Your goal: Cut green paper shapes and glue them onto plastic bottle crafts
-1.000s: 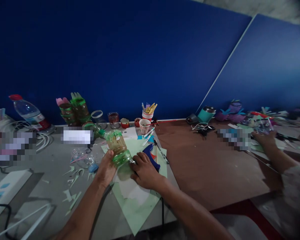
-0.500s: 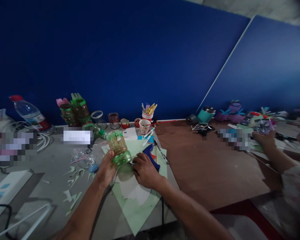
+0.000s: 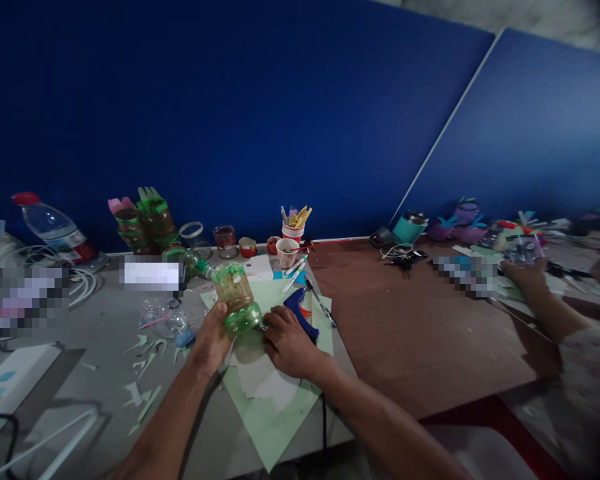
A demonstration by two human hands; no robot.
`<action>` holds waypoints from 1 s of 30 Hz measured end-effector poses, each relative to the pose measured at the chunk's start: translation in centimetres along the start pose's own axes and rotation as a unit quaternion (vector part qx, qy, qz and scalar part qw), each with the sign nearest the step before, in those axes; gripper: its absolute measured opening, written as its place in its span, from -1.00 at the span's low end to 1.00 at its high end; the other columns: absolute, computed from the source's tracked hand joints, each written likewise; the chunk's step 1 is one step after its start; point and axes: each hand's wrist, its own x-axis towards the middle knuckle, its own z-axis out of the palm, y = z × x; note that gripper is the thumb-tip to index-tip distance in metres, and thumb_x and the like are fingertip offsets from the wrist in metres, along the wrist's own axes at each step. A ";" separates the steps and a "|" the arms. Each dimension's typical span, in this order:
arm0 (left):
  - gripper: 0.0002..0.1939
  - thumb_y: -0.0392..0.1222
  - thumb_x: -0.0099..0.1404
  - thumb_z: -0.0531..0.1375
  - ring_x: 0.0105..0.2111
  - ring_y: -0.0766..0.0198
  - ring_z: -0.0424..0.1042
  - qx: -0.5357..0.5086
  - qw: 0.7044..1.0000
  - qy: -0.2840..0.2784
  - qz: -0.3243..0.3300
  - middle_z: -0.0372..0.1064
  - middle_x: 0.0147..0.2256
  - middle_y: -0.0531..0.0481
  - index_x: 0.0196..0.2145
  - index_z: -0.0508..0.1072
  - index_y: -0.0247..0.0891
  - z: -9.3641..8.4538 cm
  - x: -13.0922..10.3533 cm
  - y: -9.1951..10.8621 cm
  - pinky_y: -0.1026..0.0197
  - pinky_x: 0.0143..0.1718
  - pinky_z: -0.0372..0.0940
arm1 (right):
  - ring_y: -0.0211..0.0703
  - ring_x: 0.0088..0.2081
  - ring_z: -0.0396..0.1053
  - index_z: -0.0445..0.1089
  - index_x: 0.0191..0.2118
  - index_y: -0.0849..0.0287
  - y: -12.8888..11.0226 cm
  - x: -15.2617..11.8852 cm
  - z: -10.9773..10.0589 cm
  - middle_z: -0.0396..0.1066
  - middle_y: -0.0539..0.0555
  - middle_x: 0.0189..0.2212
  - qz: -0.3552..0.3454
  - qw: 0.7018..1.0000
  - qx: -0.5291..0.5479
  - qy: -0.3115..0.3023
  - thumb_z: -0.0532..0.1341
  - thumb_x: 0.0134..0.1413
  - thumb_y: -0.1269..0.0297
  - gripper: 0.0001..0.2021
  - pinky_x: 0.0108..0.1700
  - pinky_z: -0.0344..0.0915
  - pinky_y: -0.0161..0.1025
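In the head view, my left hand (image 3: 213,343) grips the cut bottle (image 3: 237,293) by its side, with the thumb up. The bottle leans over the pale green paper (image 3: 273,440), just left of the middle. My right hand (image 3: 290,343) is at 4 o'clock from it, fingers bent in, with a small tip (image 3: 263,327) by the bottle's low edge. The blue glue gun (image 3: 310,327) is right beside these fingers. I can't tell if they grip it, or if the tip is part of it.

I think a soft, firm left grip is best, as thin plastic may bend if I squeeze. I would rest my right wrist low, go slowly along the edge, and hold my fingertips away from the tip in case it is hot.

The bottle is round and see-through, brown in the middle, with bumpy green bands at both ends. The white paper (image 3: 260,380) under it has a torn edge. At 8 o'clock lie thin, curly and pointy paper scraps (image 3: 150,407). A smooth paper cup (image 3: 287,253) stands near 2 o'clock.
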 end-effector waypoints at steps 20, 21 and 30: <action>-0.55 -0.01 0.10 0.29 -0.17 0.07 0.48 0.004 0.999 0.048 -0.009 0.54 -0.23 -0.13 -0.09 0.46 -0.30 0.4 -0.3 -0.2 0.10 -0.16 0.36 | -0.07 -0.19 0.28 0.31 -0.46 0.17 1.0 0.4 -1.9 0.37 0.13 -0.31 0.064 0.965 0.160 0.196 0.10 -0.12 0.49 -0.90 -0.09 0.22 -0.11; -0.55 -0.02 0.09 0.30 -0.17 0.07 0.48 0.010 0.998 0.054 -0.009 0.54 -0.23 -0.12 -0.09 0.45 -0.30 0.5 -0.4 -0.2 0.10 -0.16 0.36 | -0.10 -0.26 0.29 0.29 -0.46 0.16 1.3 0.4 -2.2 0.36 0.09 -0.38 0.093 0.954 0.185 0.216 0.09 -0.10 0.48 -0.90 -0.16 0.23 -0.15; -0.55 -0.04 0.04 0.34 -0.13 0.05 0.48 0.046 0.997 0.064 -0.011 0.53 -0.17 -0.13 -0.12 0.46 -0.26 0.7 -0.5 -0.7 0.10 -0.11 0.34 | -0.32 -0.55 0.12 0.25 -0.47 0.15 1.1 0.8 -1.6 0.22 -0.10 -0.58 0.224 0.826 0.487 0.177 0.21 -0.08 0.26 -0.88 -0.49 0.06 -0.36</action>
